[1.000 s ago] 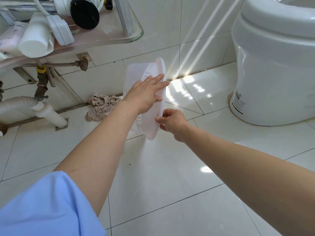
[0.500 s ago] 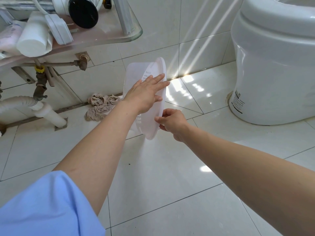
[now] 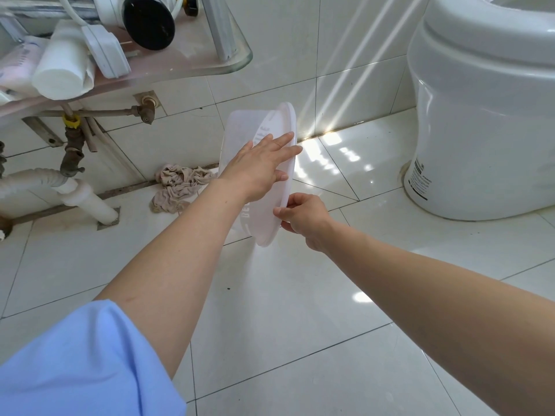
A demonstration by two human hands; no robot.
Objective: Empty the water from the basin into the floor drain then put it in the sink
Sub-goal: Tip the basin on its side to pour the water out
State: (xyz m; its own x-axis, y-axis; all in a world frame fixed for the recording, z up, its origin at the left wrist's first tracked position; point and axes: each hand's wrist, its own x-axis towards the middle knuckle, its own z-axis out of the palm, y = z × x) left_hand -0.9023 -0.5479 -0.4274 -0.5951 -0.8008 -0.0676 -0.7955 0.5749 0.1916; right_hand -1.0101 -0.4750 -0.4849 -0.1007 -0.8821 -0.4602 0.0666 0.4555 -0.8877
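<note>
Basin (image 3: 261, 175) tipped right up on its edge, held in the air above the floor tiles (image 3: 300, 295), near the far wall. Its open side faces away from me to the left; the rim faces right, toward the toilet (image 3: 480, 115).

My left hand (image 3: 261, 166) lies flat on the basin's underside, fingers spread and stretched toward the rim, steadying it. My right hand (image 3: 303, 217) pinches the lower part of the rim between thumb and fingers. Both arms are stretched well out in front of me.

No stream of water visible from the basin at this angle, and I cannot see inside it. Standing this steep, I judge it is empty or nearly so, perhaps only dripping. The tiles below shine, but I cannot tell wet from glare. I cannot make out the floor drain itself; if it is there, the basin or my arms hide it. A crumpled rag (image 3: 180, 187) lies on the floor just left of the basin, against the wall.

So, by my reckoning: the pouring step is done or at its tail end. Left to do: turn the basin level and carry it up to the sink. Only pipes (image 3: 72, 151) and a glass shelf (image 3: 192, 67) show at far left, so the sink should be up that way, above.
</note>
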